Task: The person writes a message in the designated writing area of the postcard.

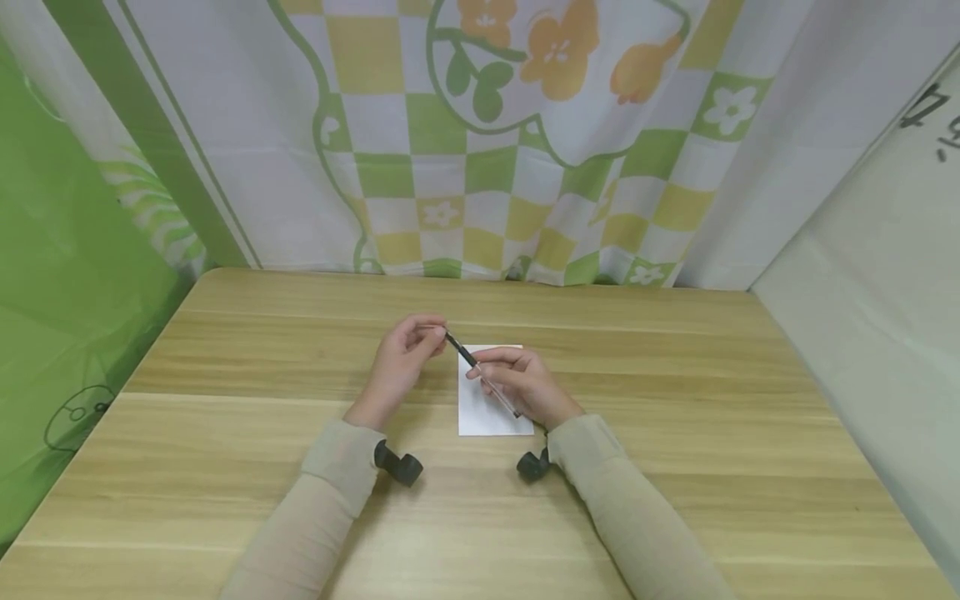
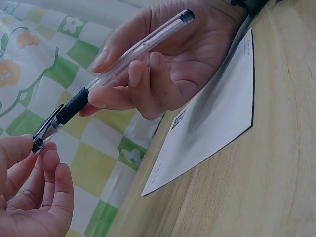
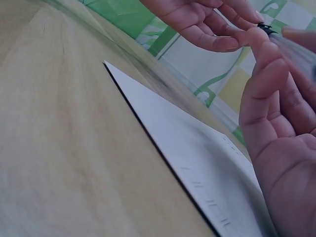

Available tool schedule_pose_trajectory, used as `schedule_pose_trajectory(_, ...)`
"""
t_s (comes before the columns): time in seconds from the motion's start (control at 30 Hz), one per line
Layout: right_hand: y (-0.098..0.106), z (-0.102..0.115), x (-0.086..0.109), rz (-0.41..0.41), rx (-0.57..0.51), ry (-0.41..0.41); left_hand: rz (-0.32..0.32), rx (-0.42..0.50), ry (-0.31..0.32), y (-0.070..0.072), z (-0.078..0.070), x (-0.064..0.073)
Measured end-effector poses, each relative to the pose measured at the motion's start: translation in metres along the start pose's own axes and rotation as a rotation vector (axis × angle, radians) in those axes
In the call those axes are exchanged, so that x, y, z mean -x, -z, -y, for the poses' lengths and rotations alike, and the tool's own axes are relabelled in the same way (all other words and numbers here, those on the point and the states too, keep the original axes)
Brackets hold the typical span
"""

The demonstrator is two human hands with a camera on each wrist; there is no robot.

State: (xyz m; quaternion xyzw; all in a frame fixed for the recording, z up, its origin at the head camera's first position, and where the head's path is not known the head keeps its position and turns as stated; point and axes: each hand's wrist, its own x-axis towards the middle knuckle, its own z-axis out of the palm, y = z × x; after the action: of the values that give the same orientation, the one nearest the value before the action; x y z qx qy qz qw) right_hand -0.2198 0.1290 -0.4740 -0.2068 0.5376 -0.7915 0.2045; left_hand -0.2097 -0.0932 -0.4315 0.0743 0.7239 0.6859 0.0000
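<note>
A gel pen (image 1: 467, 354) with a clear barrel and black grip slants above the white notepad (image 1: 480, 417). My left hand (image 1: 399, 360) pinches its capped end between thumb and fingertip. In the left wrist view the clear cap (image 2: 48, 129) with a black clip sits at that end, its tip between the thumb and a finger. Farther along, my right hand (image 1: 528, 385) holds the clear barrel (image 2: 163, 35) between thumb and fingers. The barrel's black end plug (image 2: 186, 16) sticks out past the right hand.
The wooden table (image 1: 225, 467) extends around the notepad. A checked, flowered curtain (image 1: 495, 167) hangs at the back, green cloth (image 1: 75, 250) at the left, and a pale panel (image 1: 862, 250) at the right. Dark wrist cameras (image 1: 405, 468) sit on both sleeves.
</note>
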Motion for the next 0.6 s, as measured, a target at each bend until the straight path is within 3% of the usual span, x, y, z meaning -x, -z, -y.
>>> schedule_pose_trajectory(0.23, -0.0005, 0.0014, 0.0013, 0.014, -0.017, -0.033, -0.004, 0.002, -0.019, -0.0030, -0.0012, 0.0005)
schedule_pose_trajectory(0.6, -0.0001, 0.0013, 0.0024, -0.021, 0.071, -0.063, 0.001, 0.010, -0.023, -0.0063, -0.0031, 0.0031)
